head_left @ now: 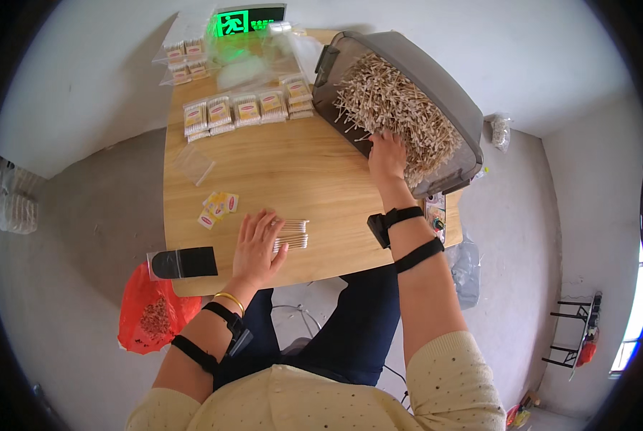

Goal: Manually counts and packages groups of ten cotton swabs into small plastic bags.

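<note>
My left hand (257,249) lies on the table over the left ends of two small rows of cotton swabs (292,241), its fingers stretched and slightly apart. Up at the right, my right hand (387,156) reaches into a grey plastic bin (422,61) heaped with loose cotton swabs (400,108). Its fingers are bent in at the near edge of the heap, with swabs against them; the fingertips are partly hidden. The bin is tilted with its opening toward me. Left of my left hand are several small yellow-and-white cards (219,207).
Packed swab bags (246,110) stand in a row at the back, beside clear plastic bags (264,61). An empty clear bag (194,165) and a black pad (185,263) lie at the left. A red plastic bag (152,309) hangs below the left corner. Small items (435,215) sit beside the bin.
</note>
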A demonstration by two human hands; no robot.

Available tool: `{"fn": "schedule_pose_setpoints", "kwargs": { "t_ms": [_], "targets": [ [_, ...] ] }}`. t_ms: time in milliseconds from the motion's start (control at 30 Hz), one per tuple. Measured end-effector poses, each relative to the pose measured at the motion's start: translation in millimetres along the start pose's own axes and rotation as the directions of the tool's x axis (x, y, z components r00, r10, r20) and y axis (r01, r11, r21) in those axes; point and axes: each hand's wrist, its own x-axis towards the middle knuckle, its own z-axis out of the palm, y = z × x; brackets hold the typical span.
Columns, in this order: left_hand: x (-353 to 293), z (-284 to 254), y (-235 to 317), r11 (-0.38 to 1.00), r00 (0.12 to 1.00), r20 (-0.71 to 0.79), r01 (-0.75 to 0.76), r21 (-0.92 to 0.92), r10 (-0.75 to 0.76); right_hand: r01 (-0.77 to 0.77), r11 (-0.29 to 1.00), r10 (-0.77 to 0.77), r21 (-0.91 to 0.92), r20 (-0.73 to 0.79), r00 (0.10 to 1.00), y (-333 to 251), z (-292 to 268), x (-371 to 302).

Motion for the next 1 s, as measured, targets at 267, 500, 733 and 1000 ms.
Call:
{"fn": "schedule_pose_setpoints", "kwargs": {
  "t_ms": [267, 500, 733, 1000],
  "targets": [
    [0, -7, 4, 0.994, 0.999, -0.044, -0.033, -0.107, 0.028, 0.231, 0.964, -0.222, -0.128, 0.082, 0.972, -10, 7, 15],
    [-3, -3, 0, 0.992, 0.995, -0.096, -0.002, -0.128, -0.011, 0.372, 0.912, -0.392, 0.17, 0.105, 0.914, -67, 12, -54],
    [-3, 0, 1, 0.992, 0.992, -0.107, 0.052, -0.113, -0.064, 0.228, 0.764, -0.388, 0.604, 0.148, 0.91, -122, -4, -120],
    [-4, 4, -2, 0.996, 0.992, -0.122, 0.009, -0.093, -0.021, 0.188, 0.718, -0.34, 0.67, 0.102, 0.935, -113, -23, -152]
  ]
}}
